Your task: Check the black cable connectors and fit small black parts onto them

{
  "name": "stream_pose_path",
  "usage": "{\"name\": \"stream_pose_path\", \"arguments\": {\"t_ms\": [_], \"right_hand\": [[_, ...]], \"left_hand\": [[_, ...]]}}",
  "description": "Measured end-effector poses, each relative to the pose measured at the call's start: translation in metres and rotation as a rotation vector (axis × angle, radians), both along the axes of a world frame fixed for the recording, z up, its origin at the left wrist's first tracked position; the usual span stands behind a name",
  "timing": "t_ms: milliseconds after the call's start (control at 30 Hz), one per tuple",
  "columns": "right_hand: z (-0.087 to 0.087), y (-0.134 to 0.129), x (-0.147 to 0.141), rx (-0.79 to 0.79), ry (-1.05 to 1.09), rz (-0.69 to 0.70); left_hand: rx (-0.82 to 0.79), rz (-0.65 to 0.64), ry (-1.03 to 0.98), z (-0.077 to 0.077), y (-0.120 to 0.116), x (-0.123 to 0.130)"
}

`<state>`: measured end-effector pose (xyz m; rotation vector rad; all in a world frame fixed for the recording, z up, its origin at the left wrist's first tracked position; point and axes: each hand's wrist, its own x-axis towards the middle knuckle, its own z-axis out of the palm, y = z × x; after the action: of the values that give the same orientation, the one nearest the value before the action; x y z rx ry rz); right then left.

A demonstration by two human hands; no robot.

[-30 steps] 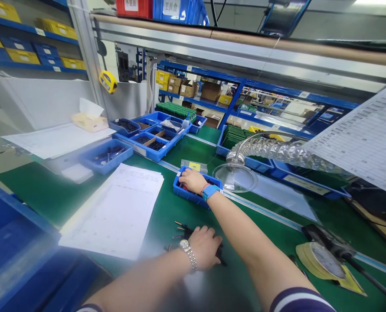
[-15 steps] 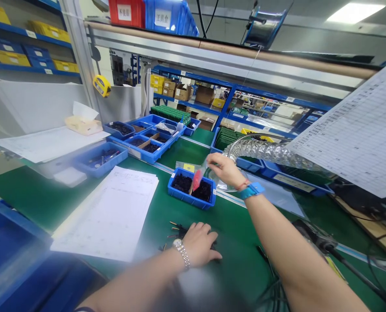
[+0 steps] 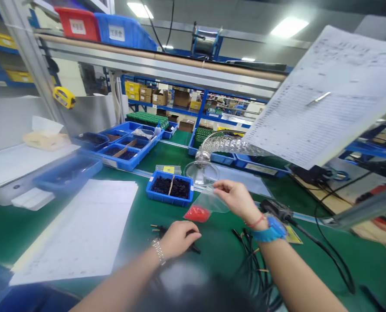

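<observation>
My right hand [image 3: 237,197] pinches the top of a clear zip bag [image 3: 214,201]. Small red pieces [image 3: 197,213] lie in the bag's lower corner, which hangs just above the green bench. Lower and to the left, my left hand [image 3: 180,238] is curled over short black cables [image 3: 194,248]. Their bare, copper-coloured ends poke out on the left side; the middle is hidden under the fingers. Behind the bag stands a blue two-part bin [image 3: 170,199] full of small black parts. More black cables [image 3: 253,264] lie beside my right forearm.
Papers [image 3: 79,225] lie on the left of the bench [image 3: 137,264]. A clear fume hose [image 3: 225,143] ends in a round hood [image 3: 202,173] behind the bin. A divided blue tray [image 3: 136,159] stands at the back left. A printed sheet [image 3: 310,108] hangs at the upper right.
My right hand has brought the bag from over the bin to the bin's near right side. The left hand's fingers have drawn in around the cables. The camera view has turned right.
</observation>
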<state>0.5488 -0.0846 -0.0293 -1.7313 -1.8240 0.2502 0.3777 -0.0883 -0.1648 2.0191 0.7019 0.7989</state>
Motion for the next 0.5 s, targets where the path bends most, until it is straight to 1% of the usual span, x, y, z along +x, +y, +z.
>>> {"name": "stream_pose_path", "arguments": {"t_ms": [33, 100, 167, 200, 267, 333, 400, 500], "right_hand": [[-0.009, -0.005, 0.000, -0.021, 0.085, -0.025], [-0.028, -0.015, -0.002, -0.071, 0.245, -0.026], [-0.045, -0.022, -0.006, -0.134, 0.380, 0.008], [-0.051, -0.024, -0.007, -0.165, 0.435, 0.019], [-0.059, -0.028, -0.010, -0.209, 0.522, 0.024], [-0.063, -0.032, -0.011, -0.217, 0.594, 0.016], [-0.065, -0.036, -0.011, -0.206, 0.661, 0.010], [-0.072, -0.041, -0.011, -0.205, 0.773, 0.007]], "left_hand": [[-0.068, 0.026, -0.024, 0.002, 0.001, 0.000], [-0.246, 0.042, -0.113, 0.008, 0.003, 0.000], [-0.433, -0.003, -0.220, 0.020, 0.003, 0.002], [-0.497, -0.033, -0.257, 0.026, 0.003, 0.004], [-0.542, -0.063, -0.288, 0.038, 0.001, 0.009], [-0.532, -0.063, -0.285, 0.044, -0.001, 0.016], [-0.527, -0.060, -0.280, 0.044, -0.002, 0.023], [-0.541, -0.045, -0.312, 0.034, -0.005, 0.031]]}}
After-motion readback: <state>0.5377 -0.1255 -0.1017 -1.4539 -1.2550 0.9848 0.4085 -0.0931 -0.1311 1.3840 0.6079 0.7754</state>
